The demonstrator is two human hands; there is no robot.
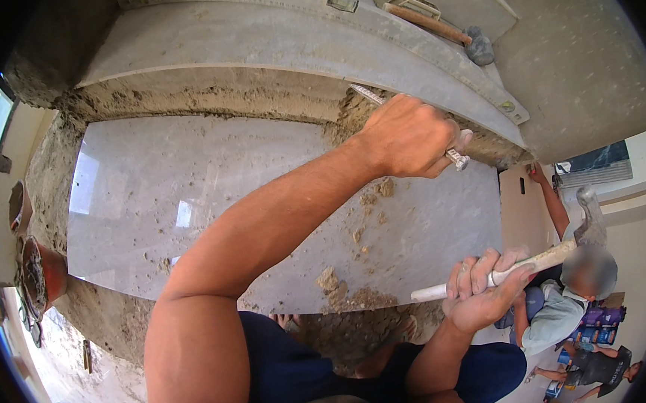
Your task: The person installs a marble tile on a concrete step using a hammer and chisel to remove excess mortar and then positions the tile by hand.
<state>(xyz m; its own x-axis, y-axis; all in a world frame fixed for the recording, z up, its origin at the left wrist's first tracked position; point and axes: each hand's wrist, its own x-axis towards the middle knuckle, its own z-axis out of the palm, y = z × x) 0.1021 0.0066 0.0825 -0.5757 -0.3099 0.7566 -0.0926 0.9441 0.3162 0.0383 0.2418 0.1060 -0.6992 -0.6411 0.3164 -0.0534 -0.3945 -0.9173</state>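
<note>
My left hand (pixel 412 135) is closed round a ribbed steel rod (pixel 368 93) held like a chisel, its far end against the rough mortar under the upper slab's edge. The rod's flattened butt end sticks out below the fist. In my right hand (pixel 486 284) is a hammer (pixel 590 216), gripped by its pale handle, with the metal head raised to the right and apart from the rod. Below both hands lies a large grey polished slab (pixel 211 202). Loose mortar crumbs (pixel 328 280) are scattered on it, and a broken mortar patch shows near the rod.
A long spirit level (pixel 401 35) lies along the upper slab, with a rubber mallet (pixel 479 44) on it or beside it. An orange bucket (pixel 43 273) stands at the left. On the right are a nearby person (pixel 559 316) and another person (pixel 601 369) farther off.
</note>
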